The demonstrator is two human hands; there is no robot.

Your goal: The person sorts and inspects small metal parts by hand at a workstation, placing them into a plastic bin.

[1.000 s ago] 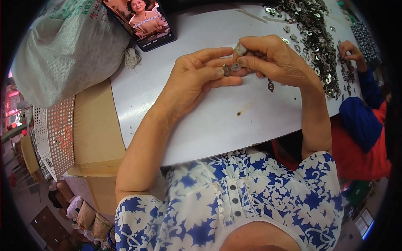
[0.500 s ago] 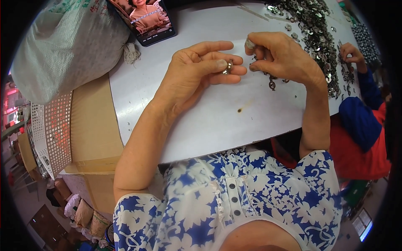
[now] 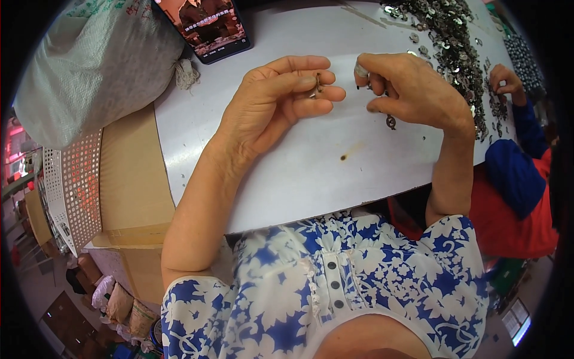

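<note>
My left hand [image 3: 272, 99] pinches a small shiny metal piece [image 3: 317, 85] between its thumb and fingers, above the white tabletop; the piece shows nearly edge-on. To its right, apart from it, my right hand [image 3: 412, 90] is curled, with a pale wrap [image 3: 361, 70] round one fingertip. Dark specks show among its fingers, but what they hold is mostly hidden. Below that hand lies a small dark metal piece with a ring-shaped end [image 3: 391, 122].
A heap of small metal pieces [image 3: 451, 45] spreads at the back right, near a co-worker's hand [image 3: 505, 81]. A lit phone [image 3: 212, 30] lies at the back. A white woven sack [image 3: 98, 72], brown cardboard [image 3: 134, 179] and a perforated basket [image 3: 81, 185] stand left.
Both hands have shifted slightly, the left one to the left and the right one to the right, widening the gap. The metal piece in my left hand has turned. The phone picture differs.
</note>
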